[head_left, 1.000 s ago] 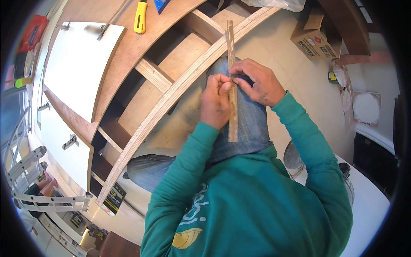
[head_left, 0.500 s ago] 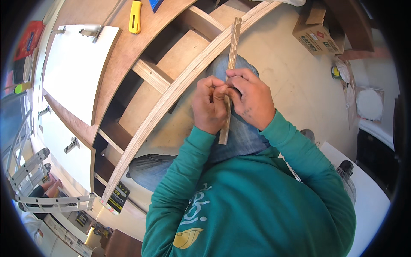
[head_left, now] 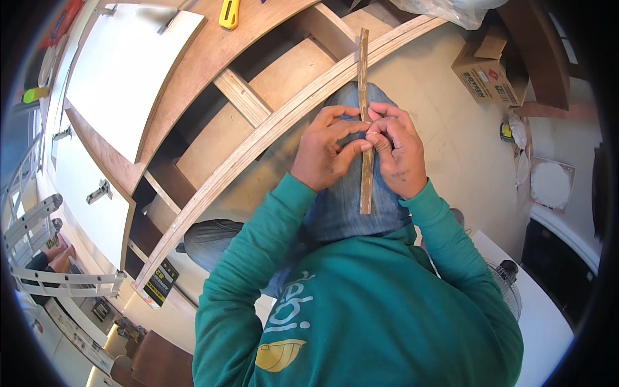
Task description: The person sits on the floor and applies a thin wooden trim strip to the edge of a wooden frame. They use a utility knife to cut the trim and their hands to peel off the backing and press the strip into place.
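A narrow brown strip with a flaky pale surface (head_left: 365,187) lies lengthwise over my right jeans-clad knee, its far end over the curved plywood rail (head_left: 314,89). My left hand (head_left: 329,147) grips the strip from the left, fingertips and thumb on it near its middle. My right hand (head_left: 398,151) pinches it from the right, its fingers close against my left fingertips. A tiny pale bit shows between the fingertips; I cannot make out what it is.
A cabinet frame with open compartments (head_left: 277,71) spans upper left, with white hinged doors (head_left: 122,71) and a yellow utility knife (head_left: 229,13). A cardboard box (head_left: 480,77) and plastic bag (head_left: 438,9) are upper right, a fan (head_left: 506,280) lower right. Another person's legs (head_left: 58,255) show beside an aluminium ladder (head_left: 32,213).
Both hands have moved right relative to half a second ago, and the strip now stands straighter up and down. My left fingers reach farther across onto the strip. The view has shifted slightly.
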A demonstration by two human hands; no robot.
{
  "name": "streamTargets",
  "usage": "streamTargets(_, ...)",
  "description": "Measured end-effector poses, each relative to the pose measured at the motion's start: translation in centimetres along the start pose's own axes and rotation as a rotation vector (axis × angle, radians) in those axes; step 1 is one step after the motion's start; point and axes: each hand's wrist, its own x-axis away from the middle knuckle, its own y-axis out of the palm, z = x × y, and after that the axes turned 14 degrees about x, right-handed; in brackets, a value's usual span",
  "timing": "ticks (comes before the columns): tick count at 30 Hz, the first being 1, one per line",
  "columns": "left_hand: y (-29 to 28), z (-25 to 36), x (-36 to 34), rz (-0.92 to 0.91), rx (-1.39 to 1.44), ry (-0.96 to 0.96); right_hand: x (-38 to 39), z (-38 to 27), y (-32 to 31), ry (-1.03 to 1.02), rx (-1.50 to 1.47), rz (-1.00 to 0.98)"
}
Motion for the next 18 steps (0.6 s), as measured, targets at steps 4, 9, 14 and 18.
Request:
streamTargets(4,0.3,-1.3,0.2,0.062,-0.021,0.06,0.1,0.4,-0.1,0.013,-0.034,-0.042)
streamTargets(9,1.3,-2.6,1.0,0.16,-0.183,0.142,-0.1,1.0,-1.3,0.024,-0.14,-0.143)
streamTargets(14,2.6,-2.5,1.7,0.206,-0.331,0.272,-1.9,-0.1,-2.9,-0.034,-0.003,-0.251)
streamTargets(18,2.8,-2.7,2.7,0.188,-0.388,0.307,-2.1,0.8,-3.4,-0.142,0.107,-0.305)
